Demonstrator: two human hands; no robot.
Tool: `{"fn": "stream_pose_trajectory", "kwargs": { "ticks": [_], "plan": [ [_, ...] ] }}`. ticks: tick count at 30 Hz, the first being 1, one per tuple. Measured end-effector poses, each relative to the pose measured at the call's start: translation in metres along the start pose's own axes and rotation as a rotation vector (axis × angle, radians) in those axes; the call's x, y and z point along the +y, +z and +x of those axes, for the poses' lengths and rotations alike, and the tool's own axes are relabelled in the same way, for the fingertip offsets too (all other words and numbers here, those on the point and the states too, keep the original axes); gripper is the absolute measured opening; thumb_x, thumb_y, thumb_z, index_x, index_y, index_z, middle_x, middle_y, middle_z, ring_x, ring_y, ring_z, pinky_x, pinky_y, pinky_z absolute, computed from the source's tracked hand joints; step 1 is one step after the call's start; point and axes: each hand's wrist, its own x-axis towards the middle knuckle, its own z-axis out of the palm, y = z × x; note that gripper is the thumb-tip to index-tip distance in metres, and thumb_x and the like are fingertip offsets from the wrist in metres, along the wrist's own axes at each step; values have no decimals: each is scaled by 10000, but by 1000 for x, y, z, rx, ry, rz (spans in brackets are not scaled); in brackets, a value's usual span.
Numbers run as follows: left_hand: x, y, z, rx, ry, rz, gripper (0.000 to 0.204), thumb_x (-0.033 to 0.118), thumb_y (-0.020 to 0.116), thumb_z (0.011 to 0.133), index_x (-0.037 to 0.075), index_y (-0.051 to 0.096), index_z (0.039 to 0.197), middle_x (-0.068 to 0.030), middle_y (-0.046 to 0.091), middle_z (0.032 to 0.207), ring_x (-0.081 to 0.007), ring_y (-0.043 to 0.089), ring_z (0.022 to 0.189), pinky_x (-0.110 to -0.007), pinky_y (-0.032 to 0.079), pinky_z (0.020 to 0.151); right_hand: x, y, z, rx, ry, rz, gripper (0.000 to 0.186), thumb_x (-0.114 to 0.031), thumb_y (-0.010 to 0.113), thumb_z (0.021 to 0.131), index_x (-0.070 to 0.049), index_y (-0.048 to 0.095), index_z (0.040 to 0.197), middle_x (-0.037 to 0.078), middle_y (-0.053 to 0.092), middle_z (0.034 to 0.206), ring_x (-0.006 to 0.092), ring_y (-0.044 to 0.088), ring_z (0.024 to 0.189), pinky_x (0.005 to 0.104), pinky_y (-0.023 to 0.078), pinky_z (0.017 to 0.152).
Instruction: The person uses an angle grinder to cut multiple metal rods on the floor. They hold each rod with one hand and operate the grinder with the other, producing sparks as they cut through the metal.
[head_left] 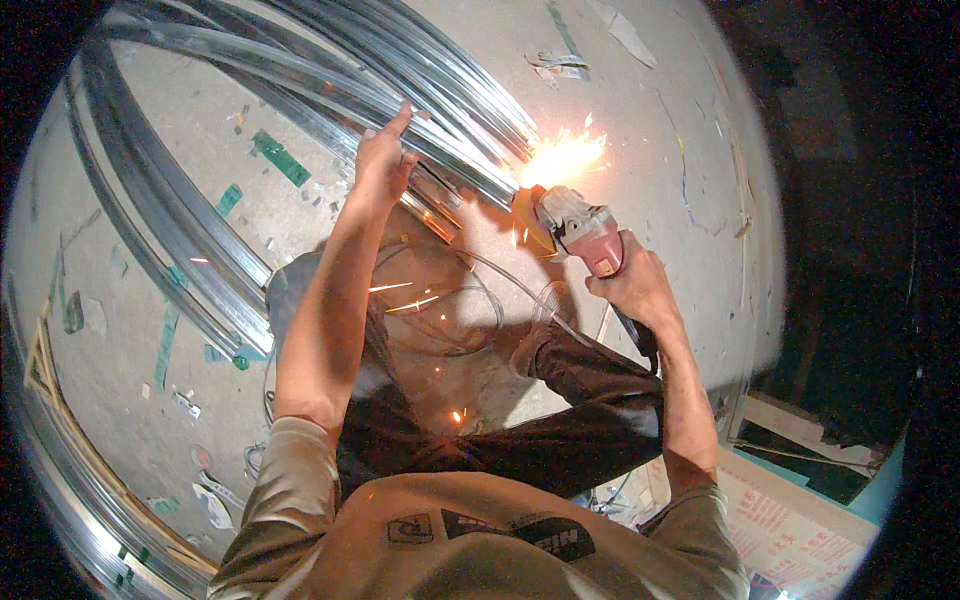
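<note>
My right hand (637, 287) is wrapped round the red body of an angle grinder (597, 238). Its disc, partly behind an orange-yellow guard (532, 218), meets the end of a silvery metal channel, and bright sparks (565, 155) burst from that spot. Further left, my left hand (382, 160) grips the metal channel (455, 155) a short way back from the cut end, its index finger stretched across the metal. Some of its fingers are hidden. Several more long channels (400, 50) lie bundled beyond it, running off to the upper left.
Another group of metal channels (165, 200) lies to my left. More long strips (85, 490) rest at the lower left. Green tape scraps (280, 158) and small offcuts litter the concrete floor. A thin cable (500, 275) loops near my shoe (547, 310). A printed board (785, 515) lies at the lower right.
</note>
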Motion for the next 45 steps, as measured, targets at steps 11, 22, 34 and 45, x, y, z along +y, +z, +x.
{"fn": "stream_pose_trajectory", "kwargs": {
  "ticks": [11,22,34,45],
  "plan": [
    [0,-10,2,-109,0,-23,259,172,619,1014,7,587,1212,-120,704,1022,-161,662,771,-252,422,478,-1,3,2,39,10,-22,569,-254,833,635,27,594,1068,265,718,937,437,709,908,485,566,829],
    [-6,-5,-3,-70,23,-84,284,126,618,1007,-67,576,1211,-139,683,1072,-225,694,886,-337,565,637,-1,3,2,34,44,-66,558,-234,820,654,29,597,1092,264,719,974,419,710,942,479,560,850],
    [-7,-1,-13,-102,22,-90,269,220,627,1008,-23,669,1113,-85,710,952,-122,534,622,-272,379,474,-5,1,1,27,57,-43,569,-243,806,653,40,599,1100,269,712,998,415,702,954,465,548,862],
    [-15,0,-13,-125,231,158,301,217,622,1007,-36,629,1170,-88,710,913,-124,543,612,-260,380,470,-5,0,0,43,52,-112,607,-274,797,651,31,591,1134,273,711,1011,435,688,975,483,538,866]
  ]
}}
